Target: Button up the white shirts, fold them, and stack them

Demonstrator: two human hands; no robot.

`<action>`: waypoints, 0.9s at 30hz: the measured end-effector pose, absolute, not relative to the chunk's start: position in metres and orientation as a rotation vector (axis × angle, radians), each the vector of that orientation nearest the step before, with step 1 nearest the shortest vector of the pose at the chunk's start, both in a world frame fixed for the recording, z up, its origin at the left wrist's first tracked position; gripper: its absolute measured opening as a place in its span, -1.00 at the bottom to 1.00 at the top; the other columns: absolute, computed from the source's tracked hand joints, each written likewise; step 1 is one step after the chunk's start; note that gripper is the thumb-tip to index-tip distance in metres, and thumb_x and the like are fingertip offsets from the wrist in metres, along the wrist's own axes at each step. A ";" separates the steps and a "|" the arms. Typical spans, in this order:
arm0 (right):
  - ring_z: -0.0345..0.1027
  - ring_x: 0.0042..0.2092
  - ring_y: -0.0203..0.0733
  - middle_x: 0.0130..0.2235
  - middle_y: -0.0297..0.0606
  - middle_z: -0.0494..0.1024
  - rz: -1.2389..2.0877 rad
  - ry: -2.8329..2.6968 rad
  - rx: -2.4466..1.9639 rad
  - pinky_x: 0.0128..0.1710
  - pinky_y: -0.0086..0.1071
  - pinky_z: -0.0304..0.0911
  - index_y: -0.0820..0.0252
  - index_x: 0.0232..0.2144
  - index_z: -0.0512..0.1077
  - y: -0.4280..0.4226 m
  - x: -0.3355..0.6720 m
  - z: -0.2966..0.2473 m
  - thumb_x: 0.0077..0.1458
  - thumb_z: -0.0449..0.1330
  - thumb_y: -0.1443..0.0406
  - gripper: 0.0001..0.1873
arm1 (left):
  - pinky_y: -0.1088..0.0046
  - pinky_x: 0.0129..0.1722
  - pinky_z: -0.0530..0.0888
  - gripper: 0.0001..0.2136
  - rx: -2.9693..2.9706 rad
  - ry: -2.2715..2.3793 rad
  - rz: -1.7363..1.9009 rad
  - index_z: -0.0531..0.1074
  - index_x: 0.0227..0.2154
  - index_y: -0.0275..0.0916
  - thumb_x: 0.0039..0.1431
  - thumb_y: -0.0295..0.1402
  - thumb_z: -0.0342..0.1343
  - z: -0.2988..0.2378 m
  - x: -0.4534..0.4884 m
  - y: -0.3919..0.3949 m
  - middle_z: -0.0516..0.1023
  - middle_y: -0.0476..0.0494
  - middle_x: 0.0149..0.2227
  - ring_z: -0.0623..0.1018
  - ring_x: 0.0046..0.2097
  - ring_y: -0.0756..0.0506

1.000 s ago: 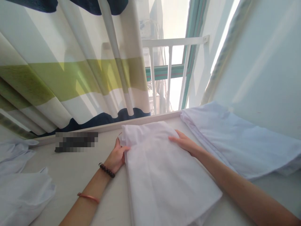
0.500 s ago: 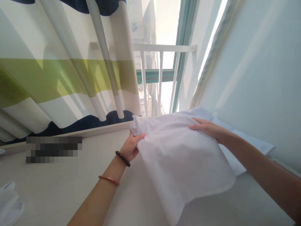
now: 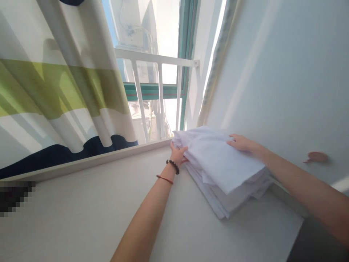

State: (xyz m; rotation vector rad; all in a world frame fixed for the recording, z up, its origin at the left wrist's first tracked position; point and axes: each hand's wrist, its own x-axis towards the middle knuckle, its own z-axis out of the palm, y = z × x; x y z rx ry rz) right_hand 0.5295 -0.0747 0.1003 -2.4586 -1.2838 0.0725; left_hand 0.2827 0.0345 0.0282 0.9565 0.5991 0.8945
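Observation:
A white folded cloth (image 3: 223, 160) lies on top of a stack of white folded cloths (image 3: 215, 203), close to the wall and window corner. My left hand (image 3: 178, 153), wearing a dark bead bracelet and a reddish-brown bangle, grips the upper left corner of the top cloth, its thumb above and its fingers partly hidden. My right hand (image 3: 242, 143) is closed on the same cloth along its right side, with thumb and fingertips at the fabric. The cloth's front edges hang slightly loose over the layers below.
The stack rests on a pale flat surface (image 3: 95, 211), whose edge drops off at the lower right. A white railing (image 3: 155, 58) stands before the window. Beside it hangs a striped curtain (image 3: 68, 91). A pinkish round object (image 3: 318, 157) is on the right wall. A blurred dark patch (image 3: 13, 196) lies at left.
The view has turned to the right. The cloth, raised with its front hanging down before, now lies flatter on the stack. Both hands have stayed on it.

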 end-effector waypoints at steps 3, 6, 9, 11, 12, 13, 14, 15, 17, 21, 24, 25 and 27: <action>0.33 0.09 0.10 0.07 0.16 0.43 0.106 -1.325 -2.517 0.07 -0.16 0.19 0.40 0.08 0.35 -0.067 0.531 0.067 0.14 0.12 0.20 -0.49 | 0.45 -0.39 0.54 -0.01 0.970 0.623 0.909 -0.37 0.25 0.09 -0.04 -0.45 0.27 0.013 0.284 0.037 0.25 -0.27 0.21 0.53 -0.12 -0.09; 0.24 0.15 0.20 0.18 0.19 0.27 0.063 -1.318 -2.575 0.09 -0.05 0.14 0.34 0.21 0.17 -0.079 0.529 0.066 0.12 0.11 0.05 -0.29 | 0.39 -0.35 0.56 0.01 0.927 0.628 0.947 -0.36 0.24 0.09 -0.06 -0.43 0.30 0.015 0.281 0.023 0.23 -0.28 0.21 0.52 -0.13 -0.10; 0.37 0.01 0.23 0.07 0.18 0.40 0.213 -1.238 -2.644 -0.05 -0.01 0.26 0.30 0.20 0.14 -0.100 0.533 0.081 0.00 0.14 -0.13 -0.13 | 0.31 -0.32 0.56 -0.12 0.819 0.671 0.915 -0.23 0.21 0.00 -0.02 -0.36 0.29 0.019 0.274 -0.009 0.28 -0.32 0.14 0.54 -0.20 -0.08; 0.45 -0.11 0.15 -0.03 0.10 0.50 0.469 -1.171 -2.613 -0.17 -0.10 0.35 0.26 0.16 0.18 -0.113 0.538 0.088 -0.08 0.18 -0.17 -0.11 | 0.30 -0.29 0.56 -0.27 0.849 0.651 0.783 -0.04 0.14 -0.10 0.00 -0.33 0.28 0.019 0.266 -0.033 0.36 -0.32 0.05 0.54 -0.20 -0.10; 0.46 -0.14 0.11 -0.05 0.07 0.51 0.584 -1.144 -2.573 -0.21 -0.14 0.38 0.25 0.15 0.19 -0.119 0.541 0.090 -0.09 0.19 -0.17 -0.11 | 0.34 -0.29 0.56 -0.35 0.913 0.642 0.728 0.06 0.08 -0.14 -0.02 -0.34 0.30 0.018 0.262 -0.043 0.38 -0.31 0.01 0.54 -0.19 -0.10; 0.47 -0.14 0.08 -0.04 0.04 0.51 0.654 -1.134 -2.537 -0.22 -0.17 0.39 0.23 0.15 0.18 -0.124 0.543 0.091 -0.09 0.19 -0.17 -0.11 | 0.37 -0.29 0.55 -0.41 0.986 0.633 0.668 0.15 0.01 -0.18 -0.06 -0.35 0.33 0.017 0.259 -0.051 0.39 -0.29 -0.02 0.54 -0.20 -0.09; 0.46 -0.11 0.07 -0.01 0.04 0.50 0.666 -1.147 -2.514 -0.19 -0.18 0.39 0.23 0.17 0.16 -0.128 0.544 0.091 -0.08 0.19 -0.15 -0.11 | 0.38 -0.29 0.55 -0.45 1.045 0.628 0.614 0.21 -0.06 -0.21 -0.10 -0.37 0.35 0.015 0.255 -0.056 0.40 -0.27 -0.05 0.55 -0.21 -0.08; 0.42 -0.04 0.09 0.04 0.05 0.46 0.616 -1.195 -2.511 -0.12 -0.16 0.37 0.24 0.20 0.12 -0.133 0.542 0.091 -0.07 0.19 -0.13 -0.09 | 0.37 -0.30 0.55 -0.46 1.086 0.628 0.559 0.25 -0.10 -0.23 -0.13 -0.37 0.37 0.013 0.253 -0.058 0.41 -0.24 -0.10 0.55 -0.25 -0.08; 0.23 0.16 0.18 0.18 0.10 0.31 0.409 -1.423 -2.518 0.08 -0.06 0.22 0.27 0.25 0.07 -0.143 0.532 0.090 -0.11 0.24 -0.08 -0.02 | 0.33 -0.33 0.55 -0.46 1.117 0.623 0.447 0.28 -0.13 -0.25 -0.18 -0.34 0.40 0.009 0.250 -0.058 0.46 -0.16 -0.25 0.56 -0.34 -0.07; -0.27 0.35 0.21 0.36 -0.05 -0.09 0.364 -2.061 -2.319 0.26 0.03 -0.12 0.11 0.26 0.10 -0.165 0.480 0.085 -0.24 0.33 -0.08 0.05 | 0.37 -0.35 0.53 -0.51 1.149 0.502 0.361 0.40 -0.25 -0.33 -0.23 -0.19 0.41 0.000 0.250 -0.052 0.49 -0.05 -0.46 0.53 -0.44 -0.03; -0.16 0.33 0.15 0.34 -0.10 0.01 0.451 -2.268 -2.083 0.24 -0.04 -0.04 0.08 0.25 0.12 -0.174 0.440 0.077 -0.20 0.34 0.04 -0.02 | 0.40 -0.32 0.51 -0.54 1.169 0.373 0.431 0.49 -0.24 -0.35 -0.19 -0.15 0.37 -0.003 0.250 -0.054 0.55 -0.11 -0.37 0.53 -0.40 -0.03; -0.04 0.30 0.11 0.30 -0.08 0.10 0.408 -2.253 -2.035 0.21 -0.08 0.03 0.11 0.22 0.17 -0.175 0.432 0.074 -0.13 0.31 0.12 -0.14 | 0.40 -0.31 0.50 -0.55 1.184 0.355 0.456 0.51 -0.23 -0.35 -0.17 -0.15 0.36 -0.004 0.250 -0.056 0.56 -0.12 -0.37 0.54 -0.39 -0.03; 0.24 0.15 0.01 0.15 -0.09 0.34 0.355 -2.167 -1.971 0.10 -0.19 0.18 0.15 0.10 0.32 -0.172 0.426 0.073 -0.01 0.19 0.26 -0.44 | 0.40 -0.28 0.48 -0.57 1.226 0.368 0.499 0.54 -0.22 -0.35 -0.15 -0.17 0.35 -0.005 0.249 -0.059 0.58 -0.11 -0.41 0.53 -0.38 -0.04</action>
